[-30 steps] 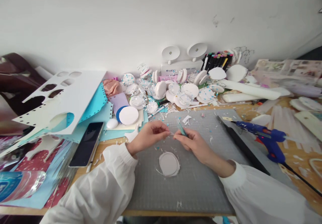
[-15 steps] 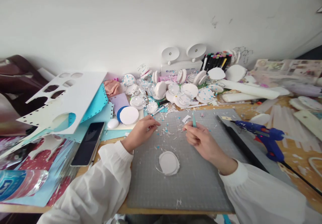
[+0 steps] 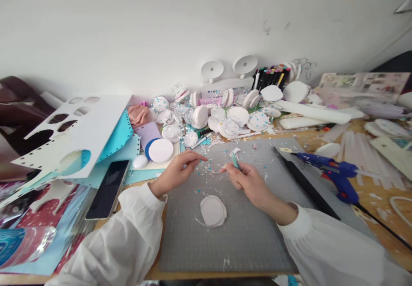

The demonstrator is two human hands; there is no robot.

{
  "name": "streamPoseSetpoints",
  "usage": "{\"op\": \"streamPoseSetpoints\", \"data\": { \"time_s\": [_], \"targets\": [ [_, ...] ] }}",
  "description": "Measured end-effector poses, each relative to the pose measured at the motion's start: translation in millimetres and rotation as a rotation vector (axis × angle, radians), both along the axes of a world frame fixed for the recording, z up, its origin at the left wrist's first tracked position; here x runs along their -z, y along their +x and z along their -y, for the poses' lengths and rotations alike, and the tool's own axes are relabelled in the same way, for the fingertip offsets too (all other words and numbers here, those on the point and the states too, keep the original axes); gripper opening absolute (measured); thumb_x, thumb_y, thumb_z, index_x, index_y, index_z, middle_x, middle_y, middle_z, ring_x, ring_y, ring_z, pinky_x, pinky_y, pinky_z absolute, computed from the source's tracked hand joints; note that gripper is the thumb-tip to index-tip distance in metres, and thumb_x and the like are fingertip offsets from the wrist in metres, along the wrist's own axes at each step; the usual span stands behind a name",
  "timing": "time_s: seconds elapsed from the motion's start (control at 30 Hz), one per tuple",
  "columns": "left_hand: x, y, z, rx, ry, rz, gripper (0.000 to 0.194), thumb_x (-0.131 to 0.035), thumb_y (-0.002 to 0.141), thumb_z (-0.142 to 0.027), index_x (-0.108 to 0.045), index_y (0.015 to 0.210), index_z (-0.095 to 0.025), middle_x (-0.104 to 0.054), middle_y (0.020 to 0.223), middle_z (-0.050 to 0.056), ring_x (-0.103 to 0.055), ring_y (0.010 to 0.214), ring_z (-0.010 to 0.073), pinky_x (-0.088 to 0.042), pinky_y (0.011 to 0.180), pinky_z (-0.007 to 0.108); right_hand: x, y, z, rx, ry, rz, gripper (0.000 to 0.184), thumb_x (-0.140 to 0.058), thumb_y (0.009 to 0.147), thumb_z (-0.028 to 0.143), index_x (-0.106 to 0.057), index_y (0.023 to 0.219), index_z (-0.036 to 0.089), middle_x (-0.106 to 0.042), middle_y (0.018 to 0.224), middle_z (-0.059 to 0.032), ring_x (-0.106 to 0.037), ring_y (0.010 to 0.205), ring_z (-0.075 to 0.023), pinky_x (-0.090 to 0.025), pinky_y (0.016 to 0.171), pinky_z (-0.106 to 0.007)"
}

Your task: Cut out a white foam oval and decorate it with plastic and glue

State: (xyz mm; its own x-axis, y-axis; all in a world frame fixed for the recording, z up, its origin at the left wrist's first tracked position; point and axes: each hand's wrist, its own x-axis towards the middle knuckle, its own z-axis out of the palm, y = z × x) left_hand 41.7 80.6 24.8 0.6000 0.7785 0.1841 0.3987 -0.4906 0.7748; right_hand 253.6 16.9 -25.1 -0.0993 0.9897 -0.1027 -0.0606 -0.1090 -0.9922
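Nearest to me on the grey cutting mat [image 3: 244, 239] lay a white paper disc [image 3: 213, 211], flat and untouched, just on the near side of both hands. Beyond it my right hand [image 3: 249, 182] was closed around a small teal tool [image 3: 235, 161], thumb and fingers pinching its lower end so that its long axis stood nearly upright, tilted slightly away from me. My left hand [image 3: 175, 172] sat to the left of it, fingertips pressed together in a pinch and pointing right toward the tool; what they pinched, if anything, was too small for me to tell. The two hands were near each other but apart, with a scatter of white and blue scraps [image 3: 209, 168] on the mat between them, and the left fingertips were the nearer to those scraps. Farther right a blue glue gun [image 3: 334, 172] lay on the mat's edge, well apart from either hand. A phone [image 3: 107, 188] lay to the left on the table [image 3: 380, 200], and a heap of white discs [image 3: 225, 116] was piled at the wall.
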Motion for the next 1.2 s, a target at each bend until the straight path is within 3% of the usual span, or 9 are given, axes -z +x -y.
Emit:
{"op": "streamPoseSetpoints", "data": {
  "time_s": [0.23, 0.4, 0.5, 0.67, 0.93, 1.2],
  "targets": [
    [1.2, 4.6, 2.2, 0.095, -0.257, 0.057, 0.029, -0.051, 0.090, -0.037, -0.067, 0.109, -0.021, -0.062, 0.081, 0.003, -0.051, 0.067, 0.0126, -0.043, 0.062, 0.024, -0.9, -8.4, -7.7, 0.084, 0.066, 0.195, 0.039, -0.061, 0.079, 0.055, -0.067, 0.071, 0.017, -0.041, 0.056, 0.0033, -0.033, 0.055, -0.0105, -0.024, 0.050, -0.025],
    [3.9, 2.4, 6.2, 0.059, -0.378, 0.124, 0.034, -0.060, 0.085, -0.039, -0.064, 0.112, -0.019, -0.066, 0.093, 0.007, -0.057, 0.076, 0.0143, -0.045, 0.067, 0.025, 0.4, -10.3, -3.4, 0.046, 0.057, 0.208, 0.035, -0.059, 0.082, 0.051, -0.068, 0.084, 0.018, -0.037, 0.051, 0.0061, -0.032, 0.049, -0.0098, -0.026, 0.048, -0.025],
    [4.6, 4.2, 9.1, 0.032, -0.369, 0.125, 0.030, -0.062, 0.084, -0.039, -0.066, 0.103, -0.017, -0.067, 0.092, 0.008, -0.058, 0.078, 0.0157, -0.046, 0.069, 0.027, -1.7, -11.5, -1.2, 0.027, 0.054, 0.217, 0.033, -0.060, 0.081, 0.049, -0.069, 0.086, 0.018, -0.044, 0.053, 0.0047, -0.038, 0.051, -0.0106, -0.031, 0.051, -0.025],
    [8.2, 12.6, 12.4, 0.016, -0.325, 0.118, 0.030, -0.063, 0.082, -0.039, -0.066, 0.098, -0.015, -0.069, 0.089, 0.008, -0.060, 0.078, 0.0167, -0.047, 0.072, 0.029, -3.5, -10.7, -2.8, 0.031, 0.079, 0.245, 0.029, -0.063, 0.079, 0.044, -0.069, 0.087, 0.017, -0.063, 0.075, -0.0016, -0.052, 0.069, -0.0148, -0.040, 0.064, -0.026],
    [10.5, 16.1, 14.0, 0.036, -0.302, 0.072, 0.030, -0.063, 0.083, -0.037, -0.065, 0.100, -0.013, -0.067, 0.086, 0.006, -0.060, 0.075, 0.0145, -0.049, 0.073, 0.028, 1.5, -10.4, -2.9, 0.025, 0.122, 0.329, 0.022, -0.061, 0.078, 0.037, -0.068, 0.080, 0.016, -0.059, 0.067, 0.0005, -0.048, 0.061, -0.0126, -0.037, 0.057, -0.024],
    [12.8, 7.0, 12.0, -0.005, -0.294, 0.061, 0.029, -0.062, 0.083, -0.036, -0.065, 0.100, -0.014, -0.068, 0.088, 0.006, -0.060, 0.078, 0.0143, -0.048, 0.073, 0.027, 6.4, -7.2, -8.1, 0.137, 0.148, 0.384, 0.027, -0.058, 0.081, 0.041, -0.069, 0.084, 0.016, -0.070, 0.079, -0.0036, -0.061, 0.075, -0.0191, -0.045, 0.069, -0.028]
  ]
}}
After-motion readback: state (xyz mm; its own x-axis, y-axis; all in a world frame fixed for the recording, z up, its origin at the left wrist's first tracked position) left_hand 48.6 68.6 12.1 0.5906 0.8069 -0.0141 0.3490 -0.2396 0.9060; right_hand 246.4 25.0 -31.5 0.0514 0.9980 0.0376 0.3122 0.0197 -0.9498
